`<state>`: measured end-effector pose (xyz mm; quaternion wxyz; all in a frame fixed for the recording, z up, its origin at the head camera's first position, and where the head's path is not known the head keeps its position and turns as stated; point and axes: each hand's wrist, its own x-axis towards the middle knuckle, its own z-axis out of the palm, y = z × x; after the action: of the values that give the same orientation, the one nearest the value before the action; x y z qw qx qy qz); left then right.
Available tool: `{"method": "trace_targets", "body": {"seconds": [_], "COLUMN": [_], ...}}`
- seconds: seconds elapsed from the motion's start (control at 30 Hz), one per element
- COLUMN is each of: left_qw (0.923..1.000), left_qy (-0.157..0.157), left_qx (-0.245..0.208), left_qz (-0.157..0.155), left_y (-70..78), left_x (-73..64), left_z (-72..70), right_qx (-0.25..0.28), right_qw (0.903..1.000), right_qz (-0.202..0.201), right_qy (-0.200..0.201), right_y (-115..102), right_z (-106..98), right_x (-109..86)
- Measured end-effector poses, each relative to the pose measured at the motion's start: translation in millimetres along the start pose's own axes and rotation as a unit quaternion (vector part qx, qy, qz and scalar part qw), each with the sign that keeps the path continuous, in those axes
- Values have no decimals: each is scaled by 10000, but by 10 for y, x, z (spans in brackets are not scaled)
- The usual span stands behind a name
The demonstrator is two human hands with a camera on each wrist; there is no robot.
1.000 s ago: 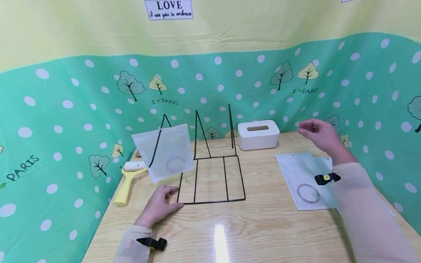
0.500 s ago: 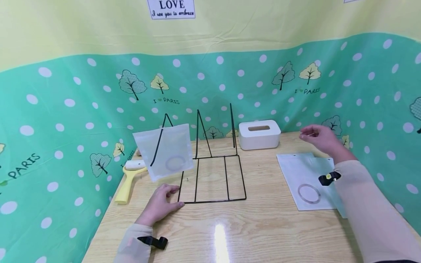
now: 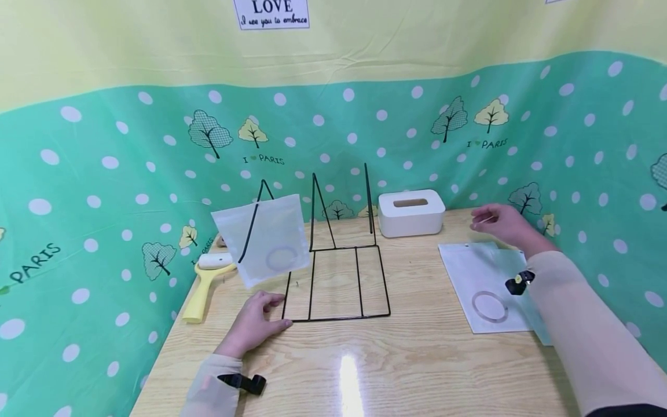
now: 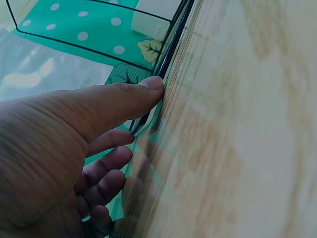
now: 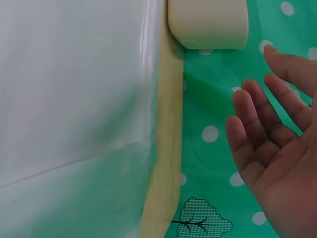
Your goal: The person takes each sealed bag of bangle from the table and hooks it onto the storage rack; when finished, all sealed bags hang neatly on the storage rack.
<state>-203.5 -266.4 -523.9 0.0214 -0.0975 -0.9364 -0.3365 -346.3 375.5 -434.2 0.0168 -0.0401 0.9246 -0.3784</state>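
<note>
A black wire rack [image 3: 359, 284] with upright peaked prongs stands mid-table. My left hand [image 3: 252, 324] grips its front left corner, thumb on the front wire and index finger by the side wire; the thumb [image 4: 124, 101] shows at the wire in the left wrist view. On the left prong hangs a translucent white pouch [image 3: 260, 231] with a ring mark. My right hand [image 3: 505, 226] is raised at the table's back right, fingers loosely bent with nothing between them. Near it lie flat white pouches [image 3: 464, 278], the top one with a round ring mark, partly under the right forearm.
A white tissue box [image 3: 411, 214] stands at the back, right of the rack. To the left lies a yellow-handled roller [image 3: 200, 292] with a white head. A green dotted curtain [image 3: 391, 139] closes off the back and sides of the wooden table [image 3: 417, 370].
My right hand has dropped slightly, its fingers still loosely bent. The left hand keeps its place on the rack corner. The hanging pouch has swayed a little.
</note>
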Motion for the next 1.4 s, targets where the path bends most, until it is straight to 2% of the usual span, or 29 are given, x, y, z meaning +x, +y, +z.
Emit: {"method": "trace_targets", "body": {"seconds": [0.2,0.43,0.63,1.1,1.4], "left_qw": [10000,10000,10000,9999,9999], "left_qy": [7,38,47,38,42], "left_qx": [23,32,-8,-15,40], "left_qz": [8,53,87,118,129], "left_y": [2,7,-12,-12,5], "left_x": [-2,-10,-5,-13,-20], "left_z": [-1,-5,1,-7,-21], "right_qx": [-246,-217,-358,-297,-460], "right_qw": [9997,9978,9959,9963,9967], "right_qz": [-49,-6,-20,142,396], "right_qy": [17,-622,-836,-792,-534], "right_y": [105,277,389,625,555], "right_z": [35,53,81,129,196], "right_x": [49,110,119,169,111]}}
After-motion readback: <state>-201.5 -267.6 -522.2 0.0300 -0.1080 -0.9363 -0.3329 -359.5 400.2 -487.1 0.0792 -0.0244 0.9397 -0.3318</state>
